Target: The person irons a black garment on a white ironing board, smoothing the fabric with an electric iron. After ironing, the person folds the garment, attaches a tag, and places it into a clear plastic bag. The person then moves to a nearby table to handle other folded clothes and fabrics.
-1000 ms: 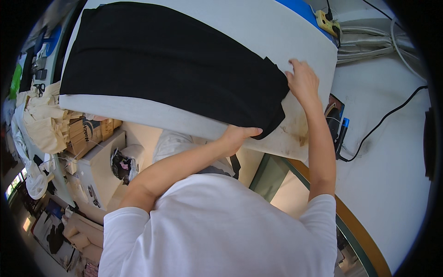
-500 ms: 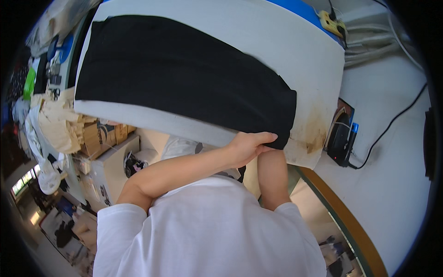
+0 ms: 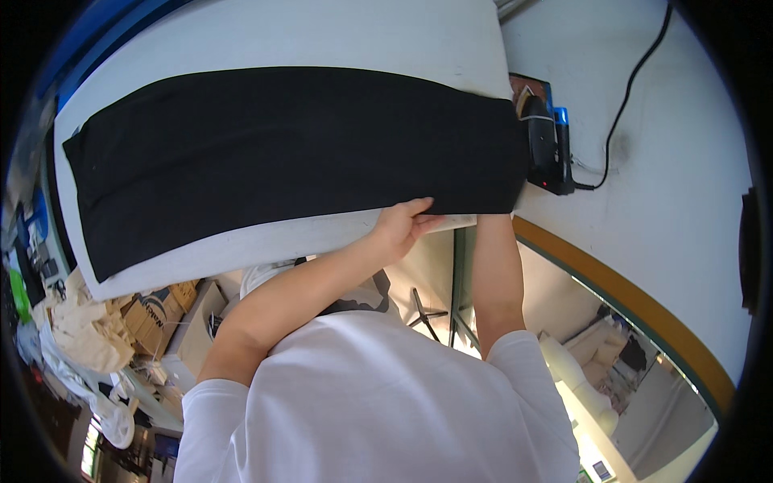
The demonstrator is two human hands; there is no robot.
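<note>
A long piece of black cloth (image 3: 282,145), like a flat trouser leg, lies across a padded board with a white cover (image 3: 362,40). At the cloth's near edge, right of its middle, my left hand (image 3: 401,229) pinches the hem, with the thumb on top and the fingers curled below. My right forearm (image 3: 495,266) goes in at the near edge close to the cloth's right end. The right hand itself is hidden under or inside the cloth, so its fingers do not show.
A black iron (image 3: 545,149) with a red light rests just beyond the cloth's right end, its cord (image 3: 620,113) running up the white table (image 3: 668,209). Cardboard boxes (image 3: 153,322) and beige cloth (image 3: 84,326) are piled at the lower left.
The view has swung right. The black cloth now reaches almost to the iron, its right end spread flatter and wider. My right hand has slid from sight under it; my left hand is farther from the right arm.
</note>
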